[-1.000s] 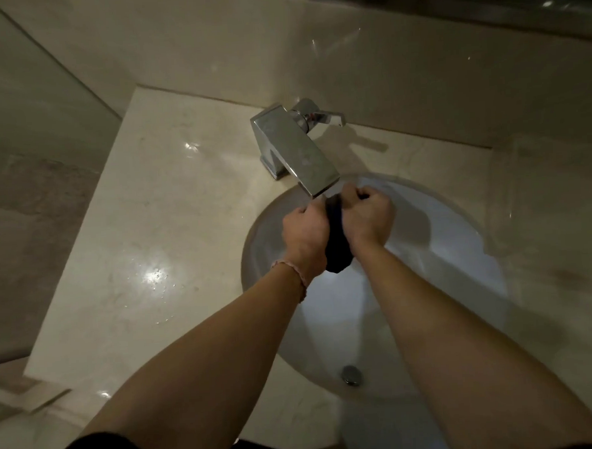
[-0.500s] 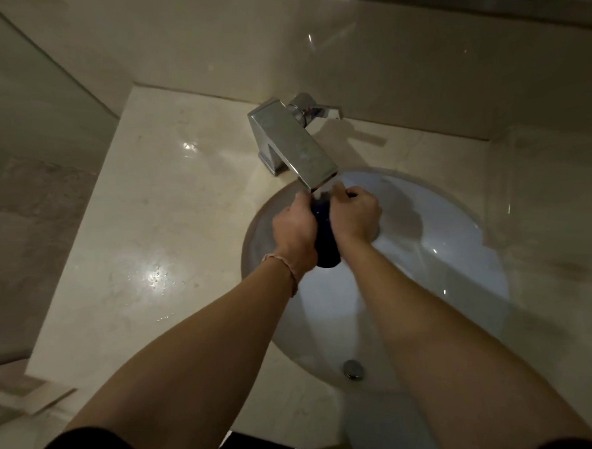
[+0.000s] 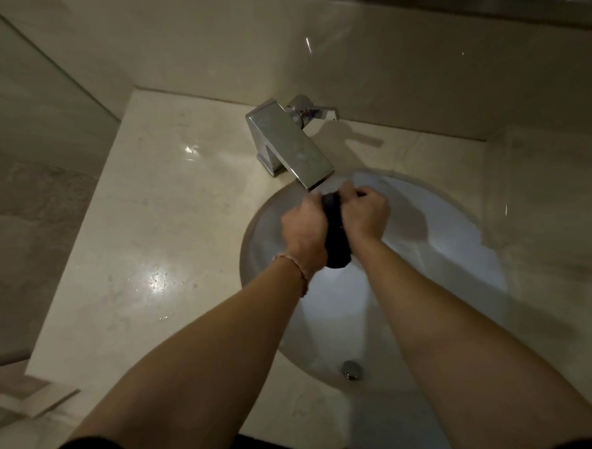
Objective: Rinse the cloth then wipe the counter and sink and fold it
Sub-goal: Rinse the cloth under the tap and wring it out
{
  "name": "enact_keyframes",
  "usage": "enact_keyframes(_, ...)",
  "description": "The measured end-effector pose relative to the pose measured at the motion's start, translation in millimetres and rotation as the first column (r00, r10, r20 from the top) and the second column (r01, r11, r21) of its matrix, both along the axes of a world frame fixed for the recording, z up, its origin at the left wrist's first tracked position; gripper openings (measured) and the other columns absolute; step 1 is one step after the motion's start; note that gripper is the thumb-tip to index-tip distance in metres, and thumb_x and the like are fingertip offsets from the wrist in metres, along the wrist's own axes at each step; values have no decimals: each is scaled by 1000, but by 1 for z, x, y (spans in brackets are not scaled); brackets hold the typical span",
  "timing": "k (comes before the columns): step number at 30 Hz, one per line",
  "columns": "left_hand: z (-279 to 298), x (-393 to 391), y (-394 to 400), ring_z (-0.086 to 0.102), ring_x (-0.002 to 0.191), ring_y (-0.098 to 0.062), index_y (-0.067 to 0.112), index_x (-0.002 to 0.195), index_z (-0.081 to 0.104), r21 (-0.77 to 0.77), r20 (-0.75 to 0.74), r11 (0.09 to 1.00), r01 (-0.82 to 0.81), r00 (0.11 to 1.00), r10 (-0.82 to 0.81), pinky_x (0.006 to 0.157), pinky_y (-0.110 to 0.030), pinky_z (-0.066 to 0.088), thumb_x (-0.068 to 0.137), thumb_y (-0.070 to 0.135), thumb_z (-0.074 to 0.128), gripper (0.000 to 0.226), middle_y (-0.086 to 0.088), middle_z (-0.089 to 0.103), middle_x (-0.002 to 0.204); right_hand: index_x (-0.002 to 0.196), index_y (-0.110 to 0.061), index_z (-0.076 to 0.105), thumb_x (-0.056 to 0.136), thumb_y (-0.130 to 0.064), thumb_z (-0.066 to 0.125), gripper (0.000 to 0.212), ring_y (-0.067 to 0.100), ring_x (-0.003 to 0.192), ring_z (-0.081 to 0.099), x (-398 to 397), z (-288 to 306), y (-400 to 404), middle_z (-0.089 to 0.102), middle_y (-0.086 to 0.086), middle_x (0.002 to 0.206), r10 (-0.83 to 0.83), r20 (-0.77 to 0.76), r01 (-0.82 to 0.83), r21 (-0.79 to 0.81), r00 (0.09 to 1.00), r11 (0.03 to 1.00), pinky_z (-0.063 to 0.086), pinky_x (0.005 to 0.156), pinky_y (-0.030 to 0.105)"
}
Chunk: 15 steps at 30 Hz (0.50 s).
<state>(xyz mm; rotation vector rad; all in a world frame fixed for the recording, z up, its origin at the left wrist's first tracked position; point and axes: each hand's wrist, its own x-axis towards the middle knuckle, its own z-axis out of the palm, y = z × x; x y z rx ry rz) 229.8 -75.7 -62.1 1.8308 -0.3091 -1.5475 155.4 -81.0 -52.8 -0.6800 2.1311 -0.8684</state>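
Head view: dark blue cloth (image 3: 336, 237) bunched into a thick roll over the white oval sink (image 3: 428, 286), just below the spout of the square chrome faucet (image 3: 292, 145). Left hand (image 3: 305, 229) and right hand (image 3: 366, 212) side by side, each grip curled tight round the cloth, knuckles up, lower end of the roll hanging out beneath the wrists. Thin cord bracelet (image 3: 295, 267) on the left wrist. Round metal drain (image 3: 352, 369) at the near side of the basin. Pale marble tabletop (image 3: 144, 232) around the sink, glossy, with scattered droplets catching light at left.
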Motion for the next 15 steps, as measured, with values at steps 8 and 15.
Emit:
enact_keyframes(8,-8,13,-2,58,71,-26,14,66,64,-37,51,993,-110,992,112,69,-36,50,89,28,65,27,-4,62,66,61,-18,51,95,-27,55,35,17,61,54,16,14,29,55,-4,59,98,98,-91,-69,990,993,45,59,31)
enact_keyframes(15,-1,12,-11,49,68,-23,10,75,56,-118,24,978,-173,984,177,62,-37,42,88,32,67,28,-10,55,70,78,-23,59,98,-40,53,27,18,84,62,24,11,19,65,-5,83,104,89,-89,-154,991,984,51,74,36)
